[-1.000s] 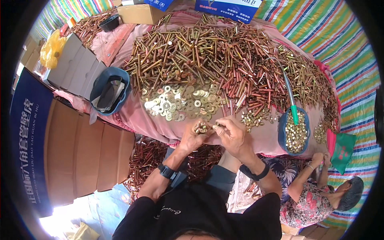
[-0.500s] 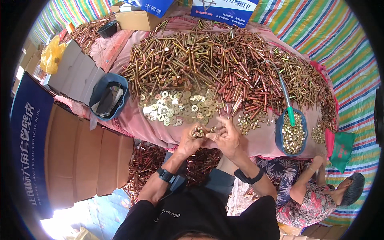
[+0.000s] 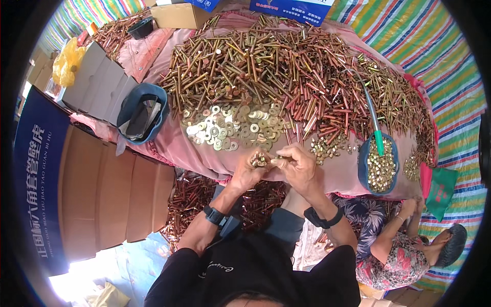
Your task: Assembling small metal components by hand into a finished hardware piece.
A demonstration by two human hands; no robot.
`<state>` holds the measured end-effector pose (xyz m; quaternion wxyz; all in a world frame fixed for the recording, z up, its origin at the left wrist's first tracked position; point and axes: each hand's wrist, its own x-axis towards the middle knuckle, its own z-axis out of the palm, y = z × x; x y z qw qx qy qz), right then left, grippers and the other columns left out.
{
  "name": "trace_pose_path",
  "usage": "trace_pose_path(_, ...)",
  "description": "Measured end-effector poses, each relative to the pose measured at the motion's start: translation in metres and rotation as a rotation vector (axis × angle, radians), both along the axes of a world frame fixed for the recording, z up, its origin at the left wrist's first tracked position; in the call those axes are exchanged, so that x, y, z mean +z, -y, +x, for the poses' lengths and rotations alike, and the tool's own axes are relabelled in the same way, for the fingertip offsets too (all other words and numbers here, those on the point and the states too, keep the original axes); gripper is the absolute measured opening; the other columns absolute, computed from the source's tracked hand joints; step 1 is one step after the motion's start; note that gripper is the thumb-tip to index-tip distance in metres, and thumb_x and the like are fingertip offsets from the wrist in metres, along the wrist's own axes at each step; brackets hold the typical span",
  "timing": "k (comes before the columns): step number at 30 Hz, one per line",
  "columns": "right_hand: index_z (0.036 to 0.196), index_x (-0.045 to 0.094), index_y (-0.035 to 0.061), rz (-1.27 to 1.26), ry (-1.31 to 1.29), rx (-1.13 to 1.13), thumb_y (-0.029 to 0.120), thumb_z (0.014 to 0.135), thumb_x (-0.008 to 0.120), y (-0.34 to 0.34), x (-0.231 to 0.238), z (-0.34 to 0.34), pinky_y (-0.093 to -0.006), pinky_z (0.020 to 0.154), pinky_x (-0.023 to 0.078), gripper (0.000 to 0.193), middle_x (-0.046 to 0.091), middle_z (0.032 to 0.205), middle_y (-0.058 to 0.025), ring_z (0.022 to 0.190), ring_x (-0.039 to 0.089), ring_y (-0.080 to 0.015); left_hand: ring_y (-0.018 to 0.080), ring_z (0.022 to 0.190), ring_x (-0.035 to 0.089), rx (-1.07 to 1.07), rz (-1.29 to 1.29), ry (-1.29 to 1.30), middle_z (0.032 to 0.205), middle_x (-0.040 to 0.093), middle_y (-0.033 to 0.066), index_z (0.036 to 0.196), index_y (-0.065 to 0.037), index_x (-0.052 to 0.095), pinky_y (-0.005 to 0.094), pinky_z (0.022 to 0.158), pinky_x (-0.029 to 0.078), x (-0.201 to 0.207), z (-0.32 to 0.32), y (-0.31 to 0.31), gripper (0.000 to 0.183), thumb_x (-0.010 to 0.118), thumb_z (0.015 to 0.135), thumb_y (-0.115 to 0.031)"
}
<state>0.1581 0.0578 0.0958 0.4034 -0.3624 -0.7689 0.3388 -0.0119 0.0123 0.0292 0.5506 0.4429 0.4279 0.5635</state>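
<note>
My left hand (image 3: 246,170) is closed around a small bundle of bolts (image 3: 259,160), their brassy ends pointing up out of the fist. Close against it, my right hand (image 3: 300,168) has thumb and fingertips pinched together at the bundle's right side; whatever is between them is too small to make out. Just beyond both hands lies a spread of flat golden washers (image 3: 225,128). To the right of the washers sits a little heap of brassy nuts (image 3: 327,147). Behind them is a broad pile of long bolts (image 3: 240,66) and reddish metal sleeves (image 3: 319,105).
A blue tub of nuts (image 3: 362,171) with a green-handled tool (image 3: 379,143) stands at right. Another blue tub (image 3: 123,120) holding dark flat items is at left, near cardboard cartons (image 3: 115,199). Another person (image 3: 394,256) sits at lower right. More bolts (image 3: 192,207) lie below the table edge.
The view has shifted slightly. My right hand's fingers have drawn closer together beside the bundle, which stays in my left hand.
</note>
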Motion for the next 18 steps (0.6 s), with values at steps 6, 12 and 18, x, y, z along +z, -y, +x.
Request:
trace_pose_path(6,0.095,0.067,-0.0006,-0.328,-0.139,-0.084,0.018,0.086,0.085,0.014,0.009,-0.007,-0.0296,0.061,0.05,0.027,0.065,0.092,-0.009,0.076,0.062,-0.0127,0.0083,0.074,0.056,-0.017,0.03,0.056,0.084,0.062,0.0013,0.094,-0.001,0.063,0.0254,0.064,0.047,-0.009,-0.003,-0.001,0.011,0.063,0.087,0.007)
trace_pose_path(12,0.1,0.066,0.0001,-0.119,0.047,0.0,0.02,0.087,0.084,0.009,0.002,0.006,-0.0307,0.069,0.056,0.03,0.068,0.099,-0.0101,0.083,0.067,-0.0163,0.0128,0.089,0.065,-0.063,0.037,-0.002,0.101,0.071,0.0086,0.098,0.001,0.062,0.0293,0.073,0.057,-0.017,-0.004,0.0,0.016,0.06,0.088,0.013)
trace_pose_path(18,0.103,0.066,-0.003,-0.014,0.017,0.009,0.014,0.087,0.084,0.012,0.0,0.001,-0.0296,0.074,0.059,0.03,0.07,0.101,-0.0123,0.088,0.07,-0.0163,0.0147,0.09,0.066,-0.055,-0.003,-0.02,0.104,0.072,0.01,0.096,0.0,0.062,0.032,0.09,0.057,-0.015,-0.005,0.001,0.016,0.061,0.086,0.013)
